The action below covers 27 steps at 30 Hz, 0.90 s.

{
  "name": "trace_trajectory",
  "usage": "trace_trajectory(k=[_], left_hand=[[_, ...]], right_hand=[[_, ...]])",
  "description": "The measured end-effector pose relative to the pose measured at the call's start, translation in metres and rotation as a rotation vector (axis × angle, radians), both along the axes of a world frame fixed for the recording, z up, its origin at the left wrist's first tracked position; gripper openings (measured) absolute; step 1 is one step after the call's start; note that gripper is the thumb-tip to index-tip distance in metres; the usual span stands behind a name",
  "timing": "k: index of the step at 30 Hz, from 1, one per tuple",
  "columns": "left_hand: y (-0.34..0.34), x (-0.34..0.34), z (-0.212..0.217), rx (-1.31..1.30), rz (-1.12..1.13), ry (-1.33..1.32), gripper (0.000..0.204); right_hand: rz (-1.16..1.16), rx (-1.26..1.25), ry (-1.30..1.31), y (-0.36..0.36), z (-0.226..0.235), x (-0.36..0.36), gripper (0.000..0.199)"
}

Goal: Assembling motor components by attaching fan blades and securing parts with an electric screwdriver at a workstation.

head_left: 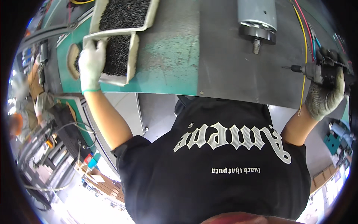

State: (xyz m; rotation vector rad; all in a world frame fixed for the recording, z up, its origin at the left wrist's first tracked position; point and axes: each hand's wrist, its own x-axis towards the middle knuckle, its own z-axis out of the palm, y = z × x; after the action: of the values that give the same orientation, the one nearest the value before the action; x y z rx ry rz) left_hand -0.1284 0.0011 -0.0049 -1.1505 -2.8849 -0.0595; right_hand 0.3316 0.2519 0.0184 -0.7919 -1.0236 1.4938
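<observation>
Tabletop (231,74): one, worn green at left, dark grey at right. Floor (160,115): pale grey, below tabletop. Brown boxes (323,178): low, right side. Light: harsh white glare, lower left, washing out detail.

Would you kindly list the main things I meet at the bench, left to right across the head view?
Small cream-rimmed oval dish, white-gloved left hand at a cream rectangular tray of small black pieces, grey metal cylinder with a threaded shaft, black power screwdriver in the grey-gloved right hand.
</observation>
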Motion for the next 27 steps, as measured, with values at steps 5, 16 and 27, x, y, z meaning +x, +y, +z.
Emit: trace_trajectory(k=[5, 16, 27], left_hand=[[-0.007, 0.022, 0.004, 0.303, 0.059, 0.047, 0.033], [0.053, 0.205, -0.014, 1.247, -0.263, -2.342, 0.033], [0.088, 0.263, -0.015, 1.188, 0.029, -2.605, 0.025]], right_hand=[[0.459, -0.011, 0.390, 0.002, -0.007, -0.002, 0.049], [0.496, 0.079, 0.234, -0.029, 0.028, -0.031, 0.045], [0.407, 0.183, 0.115, -0.036, 0.025, -0.070, 0.040]])
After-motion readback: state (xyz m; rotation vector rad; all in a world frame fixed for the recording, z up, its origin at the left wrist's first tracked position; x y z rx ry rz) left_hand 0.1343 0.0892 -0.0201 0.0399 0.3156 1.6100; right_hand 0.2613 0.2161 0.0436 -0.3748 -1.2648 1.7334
